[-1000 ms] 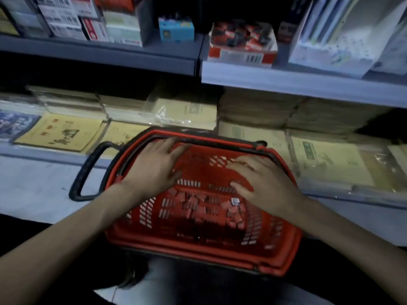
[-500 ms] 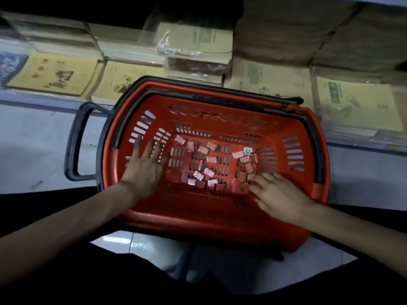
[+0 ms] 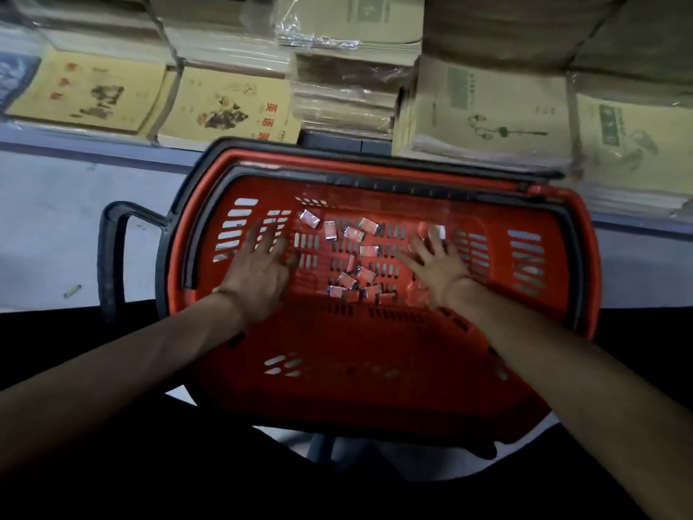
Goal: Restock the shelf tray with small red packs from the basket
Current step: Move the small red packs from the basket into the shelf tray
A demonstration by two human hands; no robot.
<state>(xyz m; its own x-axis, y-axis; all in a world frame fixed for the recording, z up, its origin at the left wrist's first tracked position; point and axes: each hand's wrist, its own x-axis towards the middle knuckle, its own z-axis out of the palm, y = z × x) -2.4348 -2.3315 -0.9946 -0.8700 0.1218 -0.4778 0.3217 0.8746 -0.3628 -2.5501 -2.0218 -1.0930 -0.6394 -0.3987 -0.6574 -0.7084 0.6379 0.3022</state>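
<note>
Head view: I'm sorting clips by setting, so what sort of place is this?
Probably a stationery or book shop: stacks of plastic-wrapped exercise books lie on a low shelf, and a red shopping basket holds small red packs.

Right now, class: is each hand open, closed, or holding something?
Left hand: open, fingers spread inside the basket, holding nothing.
Right hand: open, fingers spread beside the small red packs, holding nothing.
</note>
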